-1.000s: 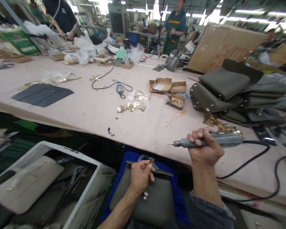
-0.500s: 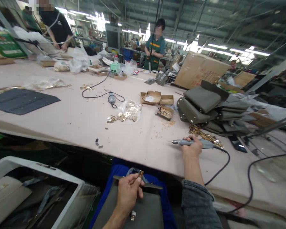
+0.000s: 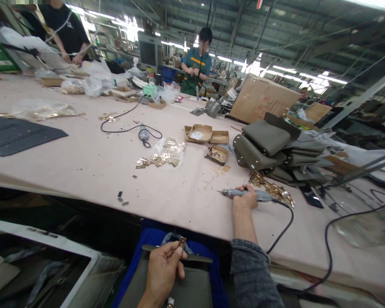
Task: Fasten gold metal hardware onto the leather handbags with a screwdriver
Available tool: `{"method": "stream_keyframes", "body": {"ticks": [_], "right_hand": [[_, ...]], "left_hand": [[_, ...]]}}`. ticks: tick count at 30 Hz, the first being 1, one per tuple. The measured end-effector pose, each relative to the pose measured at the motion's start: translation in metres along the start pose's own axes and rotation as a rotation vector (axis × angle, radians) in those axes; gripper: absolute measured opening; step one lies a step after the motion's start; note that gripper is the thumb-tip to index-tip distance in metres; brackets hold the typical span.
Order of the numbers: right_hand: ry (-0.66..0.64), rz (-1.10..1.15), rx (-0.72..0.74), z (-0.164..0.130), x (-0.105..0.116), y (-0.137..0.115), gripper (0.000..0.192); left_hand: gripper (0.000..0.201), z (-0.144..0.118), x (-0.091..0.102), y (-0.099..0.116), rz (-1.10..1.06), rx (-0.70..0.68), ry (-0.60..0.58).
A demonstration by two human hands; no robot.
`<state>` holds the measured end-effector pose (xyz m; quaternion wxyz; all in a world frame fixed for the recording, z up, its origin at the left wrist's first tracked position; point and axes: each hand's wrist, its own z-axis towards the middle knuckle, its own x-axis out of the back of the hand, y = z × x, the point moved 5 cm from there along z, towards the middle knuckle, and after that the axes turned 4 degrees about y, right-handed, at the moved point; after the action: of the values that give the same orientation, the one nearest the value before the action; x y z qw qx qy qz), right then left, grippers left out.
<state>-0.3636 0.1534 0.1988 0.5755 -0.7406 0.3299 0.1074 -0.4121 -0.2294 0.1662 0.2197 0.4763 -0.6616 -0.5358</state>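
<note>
My left hand (image 3: 164, 268) pinches a small gold metal fitting (image 3: 182, 243) between thumb and forefinger. It is just above an olive-grey bag (image 3: 195, 284) lying on my lap, with a strip of clear plastic near its top edge. Another small metal piece (image 3: 170, 302) shows on the bag below the hand. My right hand (image 3: 245, 198) is wrapped round a grey electric screwdriver (image 3: 231, 193) over the table, its tip pointing left. Tiny gold screws (image 3: 208, 185) lie scattered near that tip. Behind the hand is a heap of gold fittings (image 3: 272, 190).
On the table (image 3: 93, 175) stand cardboard boxes (image 3: 217, 155) and a plastic bag of gold plates (image 3: 168, 156). Folded olive bags (image 3: 272, 145) are piled at the right. A white crate (image 3: 80, 273) is at lower left. A black cord (image 3: 330, 256) crosses the right side. Co-workers stand beyond.
The view has shifted slightly, so most things appear further left. My left hand still pinches the fitting, and my right hand still holds the screwdriver over the table.
</note>
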Motion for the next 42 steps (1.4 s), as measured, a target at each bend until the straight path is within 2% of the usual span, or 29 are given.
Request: {"method": "stream_keyframes", "body": {"ticks": [12, 20, 34, 39, 42], "right_hand": [[-0.094, -0.009, -0.011, 0.001, -0.002, 0.005, 0.029], [-0.085, 0.039, -0.074, -0.004, 0.0, 0.001, 0.019], [-0.073, 0.025, -0.097, -0.004, -0.003, 0.001, 0.02], [-0.107, -0.007, -0.149, -0.005, -0.006, -0.007, 0.019], [-0.169, -0.025, -0.183, -0.016, -0.003, -0.018, 0.022]], "left_hand": [[0.046, 0.005, 0.0, -0.007, 0.001, -0.008, -0.008], [0.045, 0.006, 0.0, -0.005, 0.01, -0.001, -0.014], [0.044, 0.006, 0.001, -0.008, 0.027, -0.017, -0.015], [0.044, 0.007, 0.001, -0.008, -0.004, -0.005, -0.023], [0.045, 0.007, -0.001, -0.007, -0.026, 0.021, -0.042]]}}
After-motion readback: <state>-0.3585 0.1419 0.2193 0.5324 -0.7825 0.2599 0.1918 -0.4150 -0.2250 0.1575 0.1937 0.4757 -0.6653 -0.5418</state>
